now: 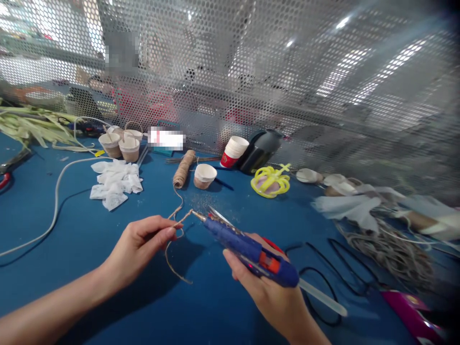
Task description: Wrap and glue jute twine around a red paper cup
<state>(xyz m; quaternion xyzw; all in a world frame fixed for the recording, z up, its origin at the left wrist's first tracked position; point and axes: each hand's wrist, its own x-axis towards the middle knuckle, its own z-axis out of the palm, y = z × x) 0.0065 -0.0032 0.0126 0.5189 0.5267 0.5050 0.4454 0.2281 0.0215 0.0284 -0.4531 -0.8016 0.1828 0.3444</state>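
My left hand [149, 242] pinches a thin jute twine [178, 277] between thumb and fingertips, with a loose tail hanging below. From the pinch, the strand also runs up to a twine roll [183, 168] lying behind it. My right hand [268, 287] is wrapped round a blue hot glue gun [235, 244], a clear glue stick [323, 297] poking out of its back. The gun's nozzle touches, or nearly touches, the end of the twine. Red-handled scissors [220, 215] lie partly hidden behind the gun. A small wrapped cup [205, 176] stands beside the roll.
Crumpled white fabric [117, 184] and cups with twine handles [129, 148] sit at left. Stacked paper cups [234, 151], a dark bottle [259, 151] and a yellow crown-shaped piece [271, 182] stand behind. A black cable [323, 282] and grey cord [391, 249] lie right. Perforated metal [230, 72] screens the back.
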